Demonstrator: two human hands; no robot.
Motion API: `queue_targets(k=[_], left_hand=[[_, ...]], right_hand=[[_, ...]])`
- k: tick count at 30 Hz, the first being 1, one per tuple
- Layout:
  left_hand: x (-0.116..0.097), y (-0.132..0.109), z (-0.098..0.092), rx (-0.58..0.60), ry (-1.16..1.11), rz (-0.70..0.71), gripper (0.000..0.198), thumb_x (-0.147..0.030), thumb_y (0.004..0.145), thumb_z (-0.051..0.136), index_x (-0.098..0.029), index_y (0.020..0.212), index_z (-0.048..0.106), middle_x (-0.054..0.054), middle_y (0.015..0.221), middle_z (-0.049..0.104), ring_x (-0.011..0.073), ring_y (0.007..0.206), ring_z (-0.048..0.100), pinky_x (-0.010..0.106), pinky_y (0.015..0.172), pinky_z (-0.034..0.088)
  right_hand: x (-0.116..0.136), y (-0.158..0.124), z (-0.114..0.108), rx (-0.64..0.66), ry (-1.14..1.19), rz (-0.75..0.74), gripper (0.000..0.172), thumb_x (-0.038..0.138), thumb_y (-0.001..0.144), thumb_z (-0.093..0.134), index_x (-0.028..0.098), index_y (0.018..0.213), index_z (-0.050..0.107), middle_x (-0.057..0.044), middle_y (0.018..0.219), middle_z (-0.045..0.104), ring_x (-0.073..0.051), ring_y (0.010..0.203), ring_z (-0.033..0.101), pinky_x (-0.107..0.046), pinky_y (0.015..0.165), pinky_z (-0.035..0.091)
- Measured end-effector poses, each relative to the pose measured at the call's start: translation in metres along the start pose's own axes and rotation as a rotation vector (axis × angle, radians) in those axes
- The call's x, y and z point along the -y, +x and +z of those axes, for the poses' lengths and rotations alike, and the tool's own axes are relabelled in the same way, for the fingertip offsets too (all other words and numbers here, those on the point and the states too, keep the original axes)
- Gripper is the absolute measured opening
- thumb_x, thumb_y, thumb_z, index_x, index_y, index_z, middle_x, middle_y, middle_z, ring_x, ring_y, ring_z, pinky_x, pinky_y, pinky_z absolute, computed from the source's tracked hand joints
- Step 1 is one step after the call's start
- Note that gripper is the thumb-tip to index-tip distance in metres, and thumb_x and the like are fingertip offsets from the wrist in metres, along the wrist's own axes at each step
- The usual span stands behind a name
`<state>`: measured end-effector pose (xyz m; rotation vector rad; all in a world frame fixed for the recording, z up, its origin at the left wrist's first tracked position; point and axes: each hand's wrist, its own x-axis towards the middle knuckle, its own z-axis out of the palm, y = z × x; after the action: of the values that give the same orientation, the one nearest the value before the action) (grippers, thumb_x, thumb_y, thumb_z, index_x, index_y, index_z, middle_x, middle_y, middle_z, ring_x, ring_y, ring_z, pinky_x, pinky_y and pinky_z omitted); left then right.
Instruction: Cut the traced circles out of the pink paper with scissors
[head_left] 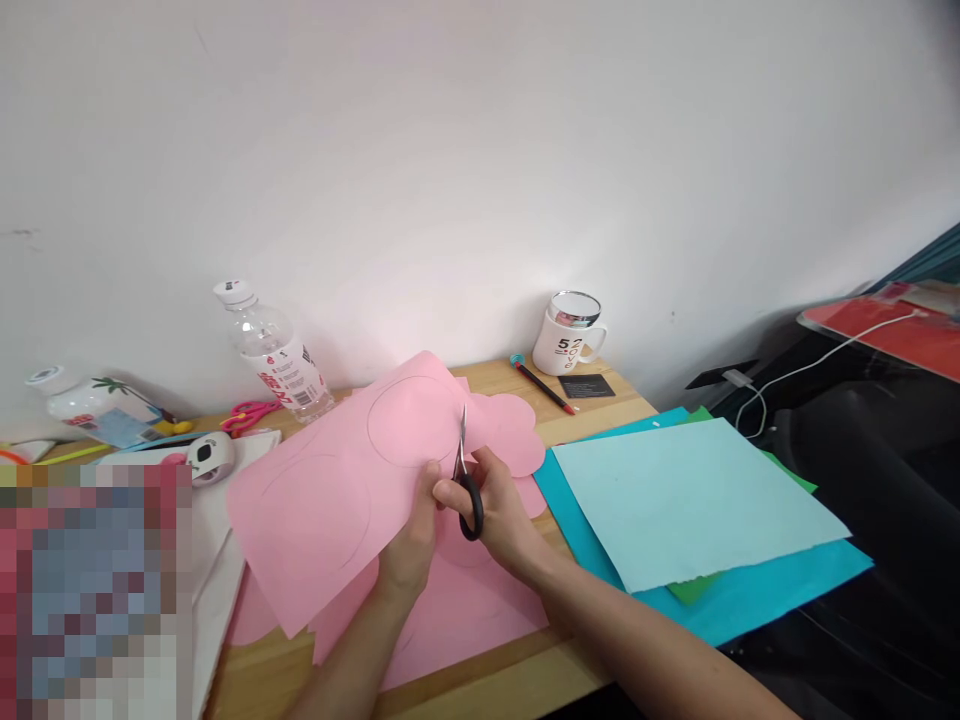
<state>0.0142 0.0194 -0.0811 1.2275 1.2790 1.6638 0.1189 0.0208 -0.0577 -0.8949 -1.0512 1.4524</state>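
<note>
A large pink paper sheet (pixel 322 530) marked with thin drawn curves is held above a light wooden table (pixel 255 690), its right edge at black-handled metal scissors (pixel 471 510), in what appears to be cutting along an outline. The next snip likely calls for turning the sheet to follow the curve. The left hand (pixel 412 540) pinches the sheet near the blades; the right hand (pixel 501 510), fingers curled, grasps the scissors, blades pointing away from the body.

Left grip (pixel 416 535), right grip (pixel 504 512), forearms (pixel 630 640) all bare
</note>
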Motion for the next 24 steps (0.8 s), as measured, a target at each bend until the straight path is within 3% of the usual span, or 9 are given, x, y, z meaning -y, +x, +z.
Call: queue_targets(k=[2, 6, 12, 19, 24], left_hand=[[0.004, 0.000, -0.001, -0.054, 0.033, 0.055, 0.024, -0.042, 0.076, 0.067, -0.020, 0.087, 0.069, 0.004, 0.086, 0.070, 0.0209, 0.092, 0.065, 0.035, 0.094, 0.049], [0.009, 0.001, -0.004, -0.002, 0.051, 0.065, 0.030, -0.045, 0.077, 0.066, -0.022, 0.096, 0.069, 0.004, 0.096, 0.071, 0.0211, 0.102, 0.064, 0.034, 0.099, 0.047], [0.003, 0.001, -0.001, 0.013, 0.021, 0.047, 0.026, -0.041, 0.075, 0.068, -0.019, 0.090, 0.069, 0.005, 0.092, 0.072, 0.0208, 0.094, 0.066, 0.037, 0.097, 0.048], [-0.003, 0.001, 0.000, 0.015, -0.038, -0.058, 0.030, -0.050, 0.069, 0.070, -0.022, 0.079, 0.068, 0.003, 0.084, 0.069, 0.0219, 0.089, 0.065, 0.039, 0.093, 0.050], [0.000, 0.003, -0.003, 0.066, -0.013, 0.010, 0.022, -0.044, 0.075, 0.067, -0.022, 0.080, 0.068, 0.001, 0.080, 0.068, 0.0182, 0.082, 0.064, 0.032, 0.088, 0.051]], right_hand=[[0.002, 0.001, 0.000, -0.009, 0.007, -0.023, 0.041, 0.037, 0.063, 0.079, 0.021, 0.075, 0.044, 0.008, 0.056, 0.044, -0.008, 0.050, 0.034, -0.020, 0.044, 0.028], [0.005, 0.002, -0.001, 0.013, -0.013, -0.029, 0.042, 0.043, 0.063, 0.078, 0.021, 0.076, 0.045, 0.010, 0.054, 0.038, -0.007, 0.048, 0.027, -0.021, 0.045, 0.029], [0.007, 0.001, -0.001, 0.035, -0.026, -0.031, 0.043, 0.048, 0.065, 0.075, 0.022, 0.082, 0.046, 0.006, 0.059, 0.047, -0.012, 0.056, 0.041, -0.024, 0.051, 0.037], [0.010, 0.001, -0.001, 0.002, -0.099, -0.005, 0.046, 0.052, 0.064, 0.074, 0.022, 0.083, 0.044, 0.003, 0.059, 0.054, -0.013, 0.055, 0.044, -0.025, 0.049, 0.037], [0.008, 0.000, -0.001, -0.005, -0.089, 0.002, 0.042, 0.048, 0.065, 0.074, 0.022, 0.078, 0.043, 0.005, 0.056, 0.051, -0.012, 0.055, 0.042, -0.023, 0.045, 0.033]])
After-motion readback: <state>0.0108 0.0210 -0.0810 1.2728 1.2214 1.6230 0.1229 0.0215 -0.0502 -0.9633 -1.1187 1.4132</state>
